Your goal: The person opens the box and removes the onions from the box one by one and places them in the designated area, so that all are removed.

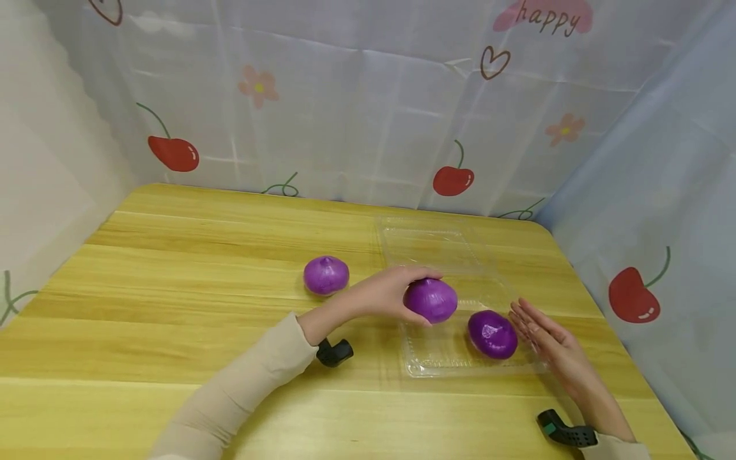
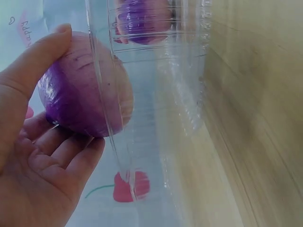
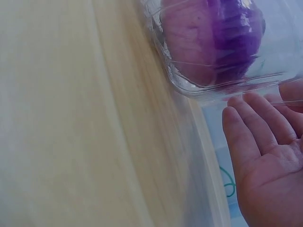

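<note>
My left hand [image 1: 397,295] grips a purple onion [image 1: 432,301] between thumb and fingers, over the near part of a clear plastic clamshell box [image 1: 418,369]. In the left wrist view, the onion [image 2: 83,87] shows behind the box's transparent wall, its lower side paler. Another, darker purple onion [image 1: 492,335] lies in the box, to the right of the held one. Beside the box's right edge, my right hand [image 1: 554,351] has its fingers straight. The right wrist view shows those fingertips [image 3: 236,106] at the box's rim; firm contact is unclear.
A third purple onion [image 1: 326,275] sits on the wooden table [image 1: 172,306], left of the box. The box's lid [image 1: 428,243] lies folded back toward the far edge. A printed curtain [image 1: 345,115] hangs behind the table and along its right side.
</note>
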Motion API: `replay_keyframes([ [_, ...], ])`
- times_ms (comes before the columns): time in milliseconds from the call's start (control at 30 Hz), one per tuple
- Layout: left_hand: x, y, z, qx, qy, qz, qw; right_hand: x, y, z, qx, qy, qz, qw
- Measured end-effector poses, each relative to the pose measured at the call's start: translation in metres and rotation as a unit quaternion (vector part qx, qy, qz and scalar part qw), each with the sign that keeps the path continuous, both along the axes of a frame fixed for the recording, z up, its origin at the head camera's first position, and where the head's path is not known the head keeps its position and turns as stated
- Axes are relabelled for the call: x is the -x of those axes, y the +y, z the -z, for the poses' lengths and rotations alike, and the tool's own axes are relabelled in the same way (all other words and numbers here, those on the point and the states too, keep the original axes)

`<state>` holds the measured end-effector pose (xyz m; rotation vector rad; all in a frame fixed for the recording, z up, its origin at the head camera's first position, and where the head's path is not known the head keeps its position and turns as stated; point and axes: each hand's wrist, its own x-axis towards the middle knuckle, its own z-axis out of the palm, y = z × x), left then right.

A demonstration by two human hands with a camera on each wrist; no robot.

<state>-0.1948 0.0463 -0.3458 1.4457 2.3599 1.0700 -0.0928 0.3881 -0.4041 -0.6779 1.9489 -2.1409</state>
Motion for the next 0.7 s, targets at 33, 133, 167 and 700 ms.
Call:
replay_keyframes([
  [33,-0.001,-0.003,-0.001,0.001,-0.001,-0.002,1.0000,0.000,0.000,0.000,0.001,0.000,0.000,1.0000],
  [133,-0.004,-0.012,-0.003,-0.006,-0.011,-0.009,0.9999,-0.001,0.000,-0.001,-0.001,0.001,0.001,1.0000],
  [167,-0.005,-0.015,-0.004,-0.010,-0.015,-0.011,0.9998,-0.001,0.000,-0.001,-0.002,0.001,0.002,1.0000],
  [700,-0.024,-0.082,-0.008,-0.033,-0.038,-0.041,0.9979,-0.002,-0.003,-0.003,-0.009,-0.005,0.009,0.9999],
])
